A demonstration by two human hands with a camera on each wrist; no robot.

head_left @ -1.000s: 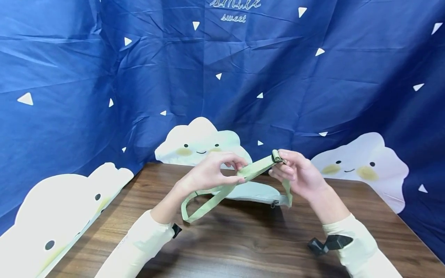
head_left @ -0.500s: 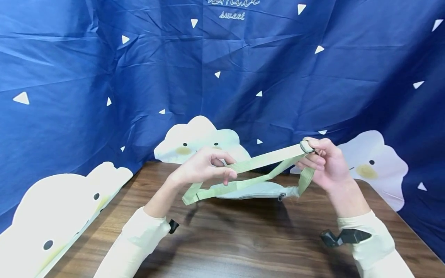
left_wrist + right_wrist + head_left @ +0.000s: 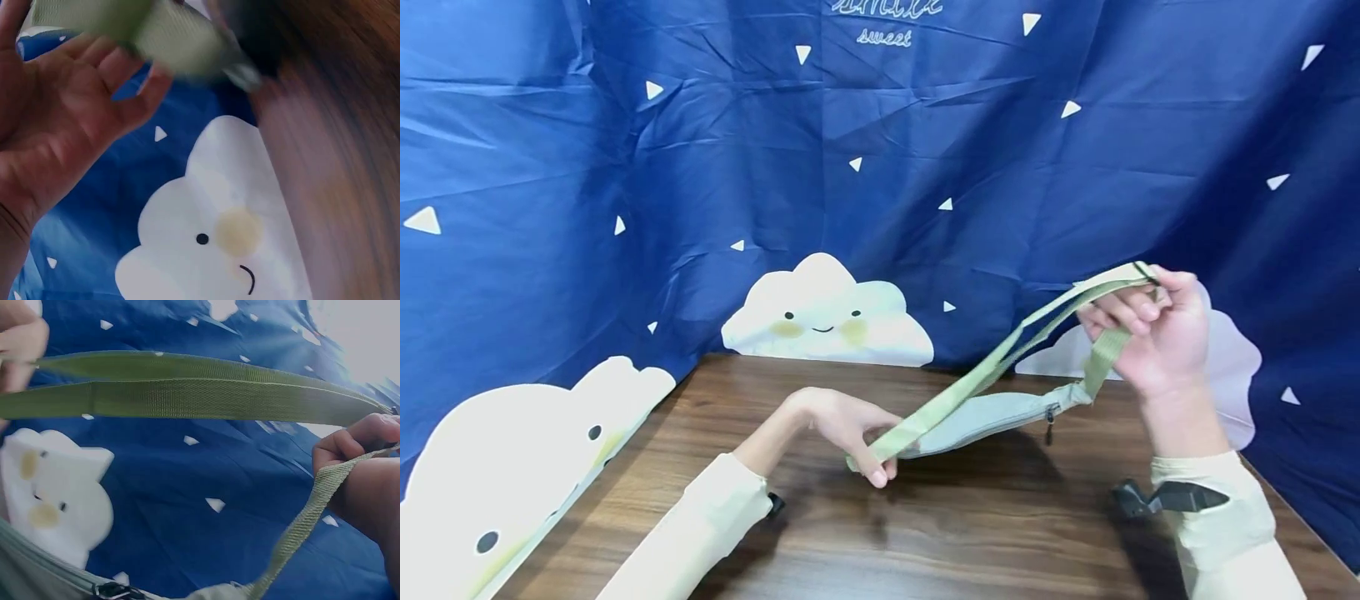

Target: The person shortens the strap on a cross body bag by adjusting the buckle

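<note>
A pale grey-green waist bag (image 3: 981, 421) hangs tilted over the table, with a black zipper pull at its right end. Its light green webbing strap (image 3: 951, 398) runs doubled between my two hands. My right hand (image 3: 1165, 333), raised at the right, pinches the strap at its dark slider buckle (image 3: 1145, 272). Below it, a short length of strap drops to the bag's end. Lower at the left, my left hand (image 3: 850, 423) holds the strap's looped end between thumb and fingers. In the left wrist view, blurred webbing (image 3: 178, 37) crosses the fingers. The right wrist view shows the strap (image 3: 187, 397) stretched nearly straight.
The dark wooden table (image 3: 962, 533) spreads beneath both hands. A blue cloth (image 3: 760, 150) with white triangles hangs behind it. White cloud shapes (image 3: 827, 312) line its back and left edges. A black wrist mount (image 3: 1180, 497) sits on the right sleeve.
My right hand has moved right and upward with the buckle. My left hand has slid along the strap and dropped lower. The strap is drawn out longer, and the bag now tilts.
</note>
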